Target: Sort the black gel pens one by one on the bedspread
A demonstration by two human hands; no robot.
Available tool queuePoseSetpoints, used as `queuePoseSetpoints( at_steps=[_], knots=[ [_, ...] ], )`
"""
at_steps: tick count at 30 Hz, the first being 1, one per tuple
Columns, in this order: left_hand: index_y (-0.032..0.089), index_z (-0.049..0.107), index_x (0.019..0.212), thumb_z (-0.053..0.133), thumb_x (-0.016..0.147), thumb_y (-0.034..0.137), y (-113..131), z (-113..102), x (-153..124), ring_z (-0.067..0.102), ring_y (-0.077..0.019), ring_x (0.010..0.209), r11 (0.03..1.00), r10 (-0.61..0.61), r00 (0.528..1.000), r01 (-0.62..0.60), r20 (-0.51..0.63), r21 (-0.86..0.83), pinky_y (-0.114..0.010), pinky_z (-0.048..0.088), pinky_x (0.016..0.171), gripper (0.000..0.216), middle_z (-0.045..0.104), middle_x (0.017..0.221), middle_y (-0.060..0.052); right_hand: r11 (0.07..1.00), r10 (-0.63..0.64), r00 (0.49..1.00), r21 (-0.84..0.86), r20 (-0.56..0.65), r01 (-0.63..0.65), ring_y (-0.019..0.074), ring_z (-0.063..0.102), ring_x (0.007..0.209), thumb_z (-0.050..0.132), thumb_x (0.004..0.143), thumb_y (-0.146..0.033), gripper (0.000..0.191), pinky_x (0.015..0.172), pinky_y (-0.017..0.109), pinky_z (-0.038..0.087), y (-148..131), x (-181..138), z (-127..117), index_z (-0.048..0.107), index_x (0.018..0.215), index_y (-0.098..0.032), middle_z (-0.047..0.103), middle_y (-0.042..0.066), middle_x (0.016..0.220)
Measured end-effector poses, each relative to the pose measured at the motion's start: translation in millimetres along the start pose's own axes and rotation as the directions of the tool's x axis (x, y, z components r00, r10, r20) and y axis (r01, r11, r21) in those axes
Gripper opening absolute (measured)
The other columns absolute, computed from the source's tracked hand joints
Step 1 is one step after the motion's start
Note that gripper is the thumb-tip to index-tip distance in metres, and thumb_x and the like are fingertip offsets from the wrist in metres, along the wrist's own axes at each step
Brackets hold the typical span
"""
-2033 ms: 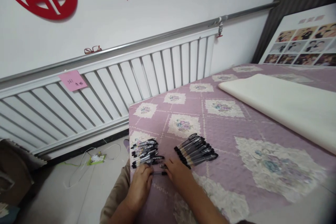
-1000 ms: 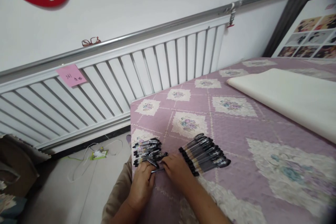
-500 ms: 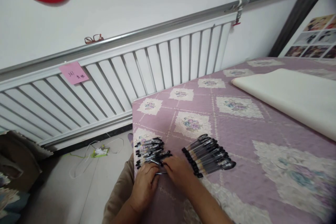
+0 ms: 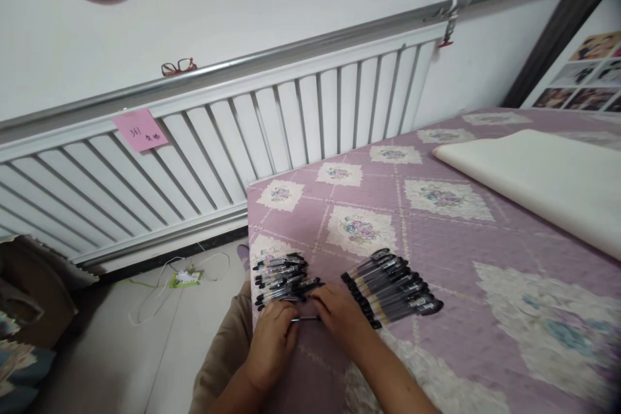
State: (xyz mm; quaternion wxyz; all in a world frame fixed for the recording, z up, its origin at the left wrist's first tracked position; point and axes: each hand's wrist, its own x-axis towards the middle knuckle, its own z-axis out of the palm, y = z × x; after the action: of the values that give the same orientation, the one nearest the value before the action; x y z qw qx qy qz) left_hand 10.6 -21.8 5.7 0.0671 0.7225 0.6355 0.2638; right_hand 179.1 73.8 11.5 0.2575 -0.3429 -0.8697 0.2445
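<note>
A thin pen (image 4: 305, 319) lies crosswise between my two hands, just above the purple cloth. My left hand (image 4: 273, 335) is closed around its left end, hiding that part. The fingers of my right hand (image 4: 337, 310) are closed at the pen's other end, and their tips are partly hidden. Just beyond my hands is a loose pile of black-capped pens (image 4: 281, 278), some crossing others. To the right of my right hand, a row of clear-barrelled pens with black caps (image 4: 392, 288) lies side by side at a slant.
The purple floral cloth (image 4: 330, 239) covers the surface under the pens. A folded cream sheet (image 4: 533, 174) rests at the right. A white radiator (image 4: 291, 116) stands behind, with a pink note (image 4: 140, 130) on it. A power strip (image 4: 187, 278) with cables lies on the floor.
My hands have drawn slightly apart, and more of the pen between them shows. A silvery pen part seen above my left hand is no longer visible there. The view has shifted slightly.
</note>
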Motion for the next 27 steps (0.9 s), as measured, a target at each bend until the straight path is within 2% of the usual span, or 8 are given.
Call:
queuePoseSetpoints(
  at_steps=[7,13,16,21,24,27],
  knots=[
    [0.021,0.058,0.087,0.048,0.079,0.01,0.1,-0.7,-2.1,0.058,-0.0204,0.086,0.994,-0.066,0.997,0.062,-0.048,-0.091,-0.035,0.046,0.077,0.017,0.063,0.09,-0.005,0.992,0.041,0.981,0.122,-0.19,-0.017,0.0191,0.061,0.089,0.04,0.092,-0.025,0.022,0.081,0.033,0.048,-2.4,-12.3,0.1,0.061,0.095,-0.021,0.066,0.005,0.092],
    [0.02,0.058,0.087,0.046,0.079,0.011,-3.2,2.8,-5.4,0.057,-0.0202,0.082,0.988,-0.099,0.992,0.089,-0.074,-0.127,-0.034,0.045,0.075,0.016,0.063,0.085,-0.004,0.984,0.134,0.964,0.148,-0.231,-0.101,0.019,0.063,0.088,0.042,0.092,-0.034,0.024,0.08,0.031,0.049,-16.0,-28.9,7.7,0.063,0.095,-0.022,0.068,0.005,0.091],
    [0.02,0.058,0.09,0.047,0.08,0.01,-0.3,1.3,-6.9,0.056,-0.0204,0.086,0.993,-0.065,0.996,0.058,-0.068,-0.101,-0.035,0.044,0.078,0.018,0.063,0.089,-0.004,0.979,0.181,0.946,0.14,-0.268,-0.148,0.0198,0.064,0.084,0.045,0.091,-0.037,0.024,0.077,0.03,0.049,-22.4,-38.0,15.8,0.064,0.092,-0.022,0.069,0.005,0.088],
    [0.024,0.06,0.095,0.053,0.087,0.022,7.0,-1.0,-9.2,0.055,-0.0207,0.092,0.997,0.068,0.997,-0.069,0.031,0.038,-0.037,0.041,0.086,0.012,0.063,0.095,-0.002,0.976,0.206,0.954,0.117,-0.216,-0.184,0.0213,0.063,0.083,0.049,0.088,-0.035,0.02,0.078,0.033,0.048,-37.7,-49.2,27.1,0.066,0.091,-0.024,0.07,0.004,0.088],
    [0.024,0.06,0.096,0.052,0.09,0.025,7.2,-0.3,-9.9,0.056,-0.0196,0.092,0.996,0.071,0.994,-0.075,0.087,0.054,-0.035,0.042,0.084,0.011,0.062,0.095,-0.001,0.957,0.257,0.944,0.188,-0.207,-0.22,0.0219,0.064,0.085,0.05,0.087,-0.036,0.02,0.078,0.033,0.048,-42.0,-51.5,28.8,0.066,0.093,-0.024,0.071,0.004,0.09],
    [0.024,0.06,0.099,0.051,0.091,0.027,4.7,-0.2,-9.5,0.055,-0.0199,0.094,0.996,0.065,0.994,-0.07,0.092,0.047,-0.035,0.042,0.085,0.013,0.062,0.098,-0.002,0.915,0.342,0.906,0.306,-0.25,-0.261,0.0219,0.065,0.085,0.05,0.086,-0.04,0.026,0.077,0.032,0.05,-40.5,-51.1,26.8,0.064,0.097,-0.021,0.071,0.006,0.091]
  ],
)
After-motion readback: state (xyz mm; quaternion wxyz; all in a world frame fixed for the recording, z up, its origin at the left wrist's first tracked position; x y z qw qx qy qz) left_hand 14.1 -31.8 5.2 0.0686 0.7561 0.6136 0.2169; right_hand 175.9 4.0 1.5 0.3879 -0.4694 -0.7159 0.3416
